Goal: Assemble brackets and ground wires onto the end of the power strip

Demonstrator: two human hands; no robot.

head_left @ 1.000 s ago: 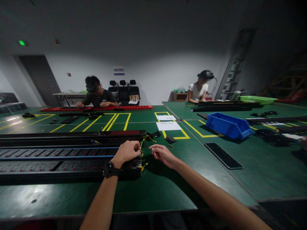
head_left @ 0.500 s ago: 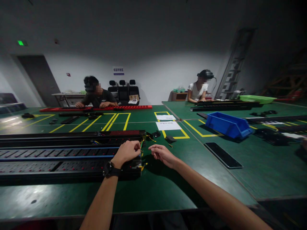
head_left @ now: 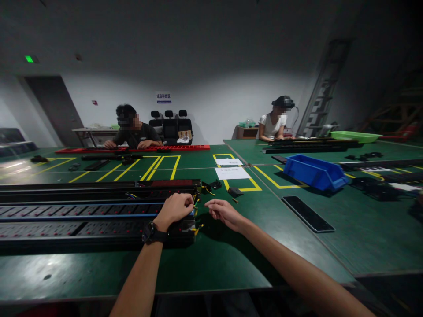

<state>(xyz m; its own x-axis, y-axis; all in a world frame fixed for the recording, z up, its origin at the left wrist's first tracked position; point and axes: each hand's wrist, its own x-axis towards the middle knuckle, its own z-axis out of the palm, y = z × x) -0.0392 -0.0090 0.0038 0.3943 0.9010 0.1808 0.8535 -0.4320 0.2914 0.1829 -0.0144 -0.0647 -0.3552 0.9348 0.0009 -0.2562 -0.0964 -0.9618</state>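
Note:
Long black power strips (head_left: pixel 82 218) lie side by side across the left of the green table (head_left: pixel 211 259), their right ends showing loose yellow and green wires (head_left: pixel 197 200). My left hand (head_left: pixel 174 210), a black watch on its wrist, is curled into a fist over the end of the middle strip, its fingertips pinching at the wires. My right hand (head_left: pixel 224 213) hovers just right of the strip ends, fingers bent and pinched together; I cannot make out what, if anything, it holds.
A blue bin (head_left: pixel 313 172), a flat black cover plate (head_left: pixel 308 214), white papers (head_left: pixel 231 172) and small black parts (head_left: pixel 235 191) lie to the right. Two other people sit at far tables, one at a red strip (head_left: pixel 132 149). A green tray (head_left: pixel 355 137) is far right.
Both hands hold nearly the same place; only slight shifts of the fingers at the wire ends.

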